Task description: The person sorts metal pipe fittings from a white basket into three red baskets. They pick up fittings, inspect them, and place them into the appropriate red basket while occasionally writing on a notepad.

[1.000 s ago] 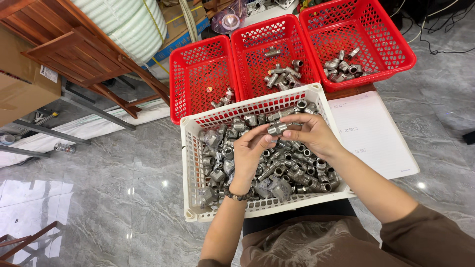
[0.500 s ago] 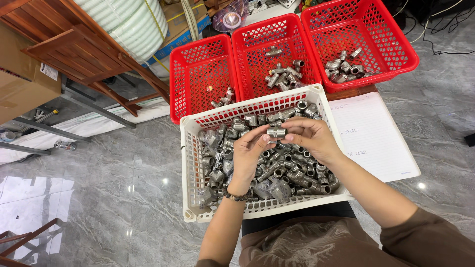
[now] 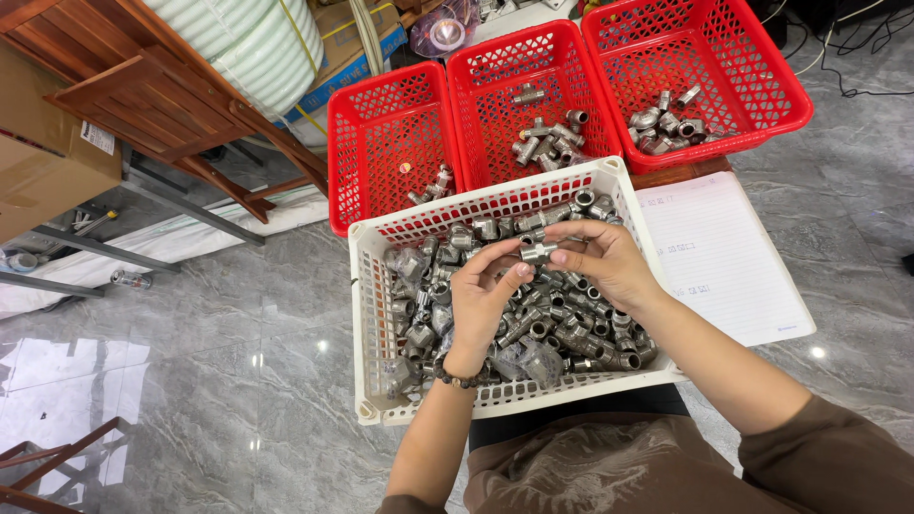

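Metal fitting [image 3: 538,252] half-hidden by fingertips [image 3: 562,257].

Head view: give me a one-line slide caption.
Both hands, left hand and right hand, hold a small metal fitting above a white basket of fittings.

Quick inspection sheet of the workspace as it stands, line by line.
Surface: grey marble floor, glossy, with light glare.
Job's things: small metal fitting held between both hands over the white basket full of metal fittings, some bagged.
Clutter: three red baskets behind, each with a few fittings; lined notebook to the right.
Hands: left hand and right hand pinch the fitting at its ends; bead bracelet on the left wrist.
Cables: black cables on the floor, top right.
Surroundings: wooden frame, white hose coil, cardboard box.
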